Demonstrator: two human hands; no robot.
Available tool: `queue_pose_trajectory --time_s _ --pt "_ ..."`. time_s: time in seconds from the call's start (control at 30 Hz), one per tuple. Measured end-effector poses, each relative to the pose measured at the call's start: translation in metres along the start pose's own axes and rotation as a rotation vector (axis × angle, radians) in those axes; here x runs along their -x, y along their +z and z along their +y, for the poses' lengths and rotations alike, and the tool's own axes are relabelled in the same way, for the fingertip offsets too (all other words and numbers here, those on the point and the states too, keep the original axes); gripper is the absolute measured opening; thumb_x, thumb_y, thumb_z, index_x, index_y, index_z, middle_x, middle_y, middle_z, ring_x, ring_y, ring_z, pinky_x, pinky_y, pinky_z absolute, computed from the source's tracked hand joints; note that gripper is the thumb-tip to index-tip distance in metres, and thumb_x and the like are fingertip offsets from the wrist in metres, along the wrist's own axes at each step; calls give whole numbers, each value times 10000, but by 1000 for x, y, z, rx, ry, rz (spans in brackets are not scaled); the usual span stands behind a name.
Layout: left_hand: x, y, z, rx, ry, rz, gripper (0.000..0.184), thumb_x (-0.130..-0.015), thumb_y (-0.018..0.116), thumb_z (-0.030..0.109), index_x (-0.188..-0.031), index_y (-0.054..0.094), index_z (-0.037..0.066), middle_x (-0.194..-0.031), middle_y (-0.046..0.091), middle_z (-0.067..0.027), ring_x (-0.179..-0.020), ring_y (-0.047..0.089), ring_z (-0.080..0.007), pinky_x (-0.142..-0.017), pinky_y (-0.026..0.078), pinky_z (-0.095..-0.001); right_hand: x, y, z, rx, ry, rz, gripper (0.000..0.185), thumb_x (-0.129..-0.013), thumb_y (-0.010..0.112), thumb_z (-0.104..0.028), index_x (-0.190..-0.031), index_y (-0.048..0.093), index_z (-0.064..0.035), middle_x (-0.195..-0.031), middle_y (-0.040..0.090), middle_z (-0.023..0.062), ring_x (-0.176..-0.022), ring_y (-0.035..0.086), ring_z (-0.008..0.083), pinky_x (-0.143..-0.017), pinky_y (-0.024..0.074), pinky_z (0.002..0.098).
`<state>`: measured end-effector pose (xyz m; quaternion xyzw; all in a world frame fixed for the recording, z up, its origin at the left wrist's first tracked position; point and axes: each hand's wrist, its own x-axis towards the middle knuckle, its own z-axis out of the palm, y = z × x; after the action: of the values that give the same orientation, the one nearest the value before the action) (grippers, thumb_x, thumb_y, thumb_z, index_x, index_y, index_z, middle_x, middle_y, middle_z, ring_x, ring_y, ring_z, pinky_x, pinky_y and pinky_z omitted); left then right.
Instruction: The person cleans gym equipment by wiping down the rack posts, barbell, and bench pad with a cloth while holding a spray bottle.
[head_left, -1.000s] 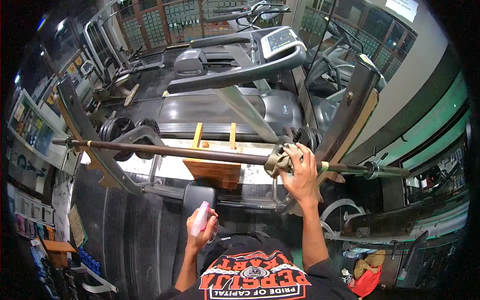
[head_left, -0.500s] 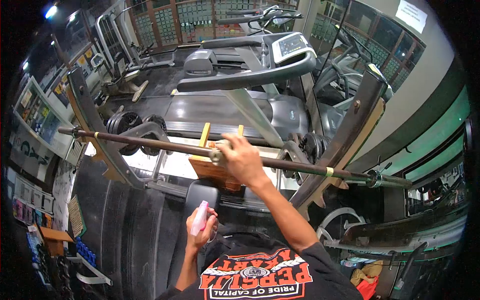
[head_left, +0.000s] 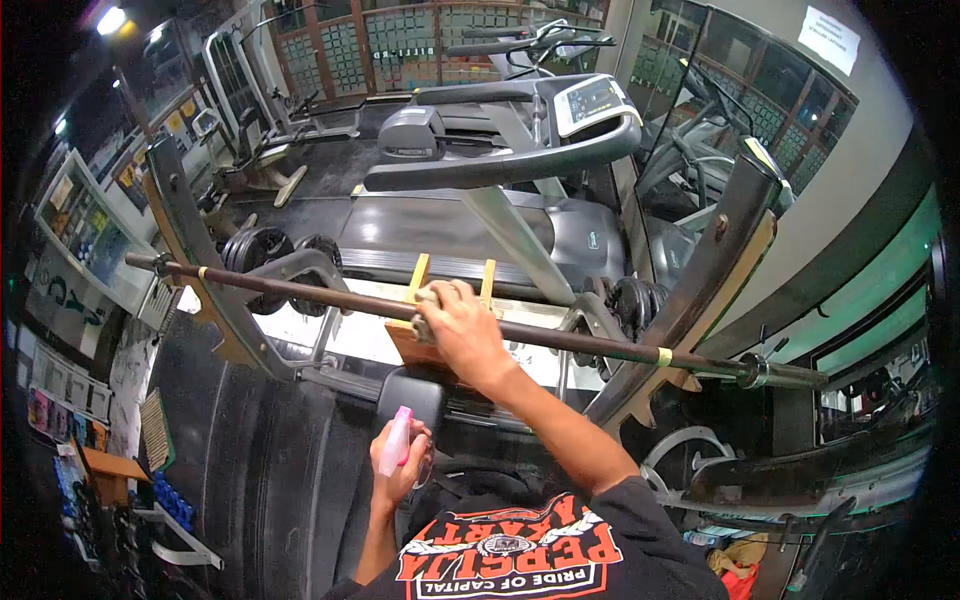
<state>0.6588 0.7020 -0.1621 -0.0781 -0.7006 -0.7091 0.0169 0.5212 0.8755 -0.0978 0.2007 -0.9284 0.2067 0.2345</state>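
A long barbell (head_left: 590,343) without plates lies across the rack, its right end nearer to me. My right hand (head_left: 468,340) is closed over the middle of the bar with a bunched greyish cloth (head_left: 422,325) in its grip, pressed against the metal. Lower down, my left hand (head_left: 402,465) is wrapped round a small spray bottle with a pink top (head_left: 398,438). That bottle is in front of the black bench pad (head_left: 413,396); most of its body is hidden by my fingers.
Rack uprights (head_left: 725,235) stand at both sides of the bar. A wooden stand (head_left: 408,345) is just behind it, with weight plates (head_left: 258,255) further left. Beyond is a treadmill (head_left: 500,170). Dumbbells (head_left: 172,503) sit at the lower left.
My right hand and the cloth have shifted slightly left along the bar. The left hand still holds the spray bottle. The whole view has moved a little.
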Motion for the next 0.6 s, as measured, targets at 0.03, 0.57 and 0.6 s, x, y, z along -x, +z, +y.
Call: queue_pose_trajectory --time_s 0.03,0.57,0.6 --pt "-1 1 4 15 -15 -9 146 -879 588 -39 -1020 563 -16 -831 644 -70 -608 591 -84 -546 487 -229 9 -10 6 2 3 0 267 -773 599 -51 -1038 629 -75 -1176 565 118 -1122 538 314 -879 518 410" --pt "-11 18 0 -133 112 -208 157 -847 616 -32 -999 581 -21 -799 654 -85 -596 601 -105 -548 487 -241 139 -172 100 163 430 -118 549 -657 606 111 -1141 662 -142 -1262 536 107 -1196 513 306 -1017 448 386" --pt "-11 17 1 -135 112 -207 157 -847 616 -32 -999 581 -21 -799 654 -85 -596 601 -105 -548 487 -241 143 -179 102 150 453 -92 531 -666 560 127 -1119 669 -127 -1239 545 115 -1170 522 322 -1007 441 390"
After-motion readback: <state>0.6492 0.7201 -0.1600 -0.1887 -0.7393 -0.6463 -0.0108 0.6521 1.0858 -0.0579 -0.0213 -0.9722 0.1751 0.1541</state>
